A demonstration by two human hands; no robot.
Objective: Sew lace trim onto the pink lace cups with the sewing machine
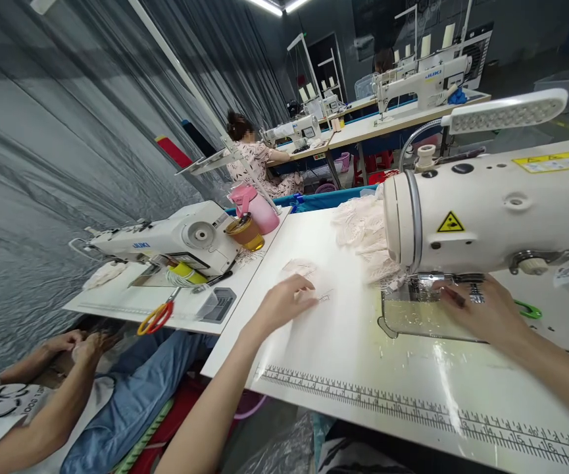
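My left hand (284,301) lies on the white sewing table (353,342), fingers curled, its fingertips at a small thin piece of pale material (324,297). A second small pale piece (300,266) lies just beyond it. My right hand (481,313) rests on the metal needle plate (412,315) under the head of the white sewing machine (491,210), fingers pinched near the presser foot; what they hold is hidden. A heap of cream lace pieces (363,227) sits behind the machine's head.
A ruler scale (412,411) runs along the table's front edge. To the left stands another sewing machine (166,240) with scissors (158,316), a pink bottle (257,207) and a cup (245,232). A seated person's arms (62,388) are at lower left. Another person (254,158) sews farther back.
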